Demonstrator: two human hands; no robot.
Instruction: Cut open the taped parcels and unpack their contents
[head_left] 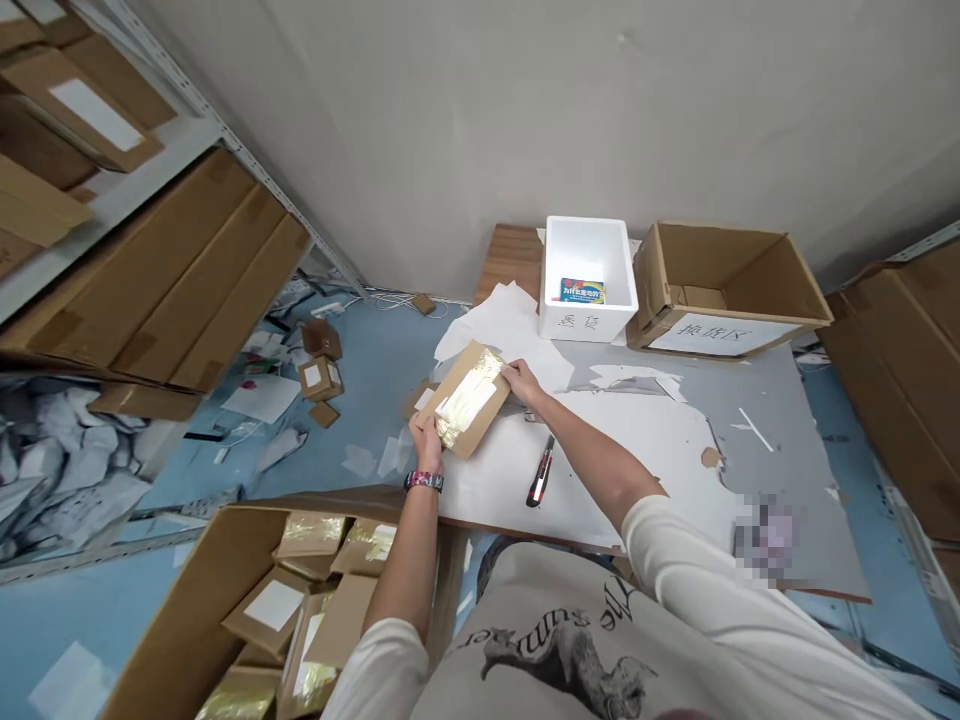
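Between my two hands is a small cardboard box (pixel 477 425) with a white label and shiny clear tape across its top. My left hand (pixel 427 442) grips its near left corner, and my right hand (pixel 523 382) pinches its far right end. The box is tilted above the left side of the work table (pixel 652 440). Just right of it, a red and black utility knife (pixel 540 472) lies on white paper. Fingers under the box are hidden.
A large carton (pixel 169 610) of taped boxes stands at my lower left. At the table's back are a white foam bin (pixel 589 322) with a blue box (pixel 582 291) inside and an open carton (pixel 651 290). Shelving (pixel 180 140) with cartons rises at left; small boxes (pixel 321 378) litter the floor.
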